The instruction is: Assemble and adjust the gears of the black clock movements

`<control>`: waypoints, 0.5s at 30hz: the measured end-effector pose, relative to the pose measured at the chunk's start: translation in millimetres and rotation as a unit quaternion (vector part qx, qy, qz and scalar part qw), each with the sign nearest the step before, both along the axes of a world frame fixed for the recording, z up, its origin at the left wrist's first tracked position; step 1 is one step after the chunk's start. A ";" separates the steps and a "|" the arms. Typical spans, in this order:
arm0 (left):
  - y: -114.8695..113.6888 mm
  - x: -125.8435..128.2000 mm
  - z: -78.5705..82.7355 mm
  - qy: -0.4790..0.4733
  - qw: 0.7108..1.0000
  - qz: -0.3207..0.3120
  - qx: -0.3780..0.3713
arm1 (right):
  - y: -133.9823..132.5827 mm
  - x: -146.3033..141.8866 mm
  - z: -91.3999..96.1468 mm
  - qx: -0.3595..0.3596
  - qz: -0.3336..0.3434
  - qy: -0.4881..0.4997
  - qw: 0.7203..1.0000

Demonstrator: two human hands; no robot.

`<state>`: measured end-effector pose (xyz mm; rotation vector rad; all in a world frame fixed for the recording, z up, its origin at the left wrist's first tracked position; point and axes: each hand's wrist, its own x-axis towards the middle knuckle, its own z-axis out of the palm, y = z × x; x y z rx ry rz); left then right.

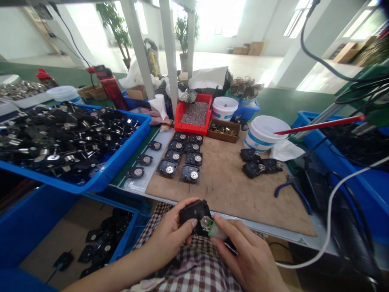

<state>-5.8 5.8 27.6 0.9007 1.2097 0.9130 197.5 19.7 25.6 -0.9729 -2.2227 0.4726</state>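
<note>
My left hand grips a black plastic housing above my lap, and a round metal disc shows at its edge. My right hand holds a pale cylindrical tool with a green band, whose tip is at the disc. I cannot tell exactly what this tool is. Several similar black units with metal discs lie in rows ahead on a brown work board. My fingers hide part of the housing.
A large blue crate of black parts stands at the left, with another blue crate below it. Blue-handled pliers lie on the board. A white bucket, a red tray of granules and white cable surround the bench.
</note>
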 end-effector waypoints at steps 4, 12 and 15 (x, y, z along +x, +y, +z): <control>2.3 -0.8 4.0 0.007 1.000 -0.004 0.007 | 3.3 1.7 6.4 -0.170 0.005 0.084 0.982; 2.9 1.1 8.4 0.060 0.998 -0.001 0.022 | 3.9 -8.6 11.8 -0.351 -0.016 0.082 0.932; 2.5 1.9 9.3 0.072 0.997 -0.003 0.023 | 4.2 -10.4 11.9 -0.363 -0.021 0.081 0.928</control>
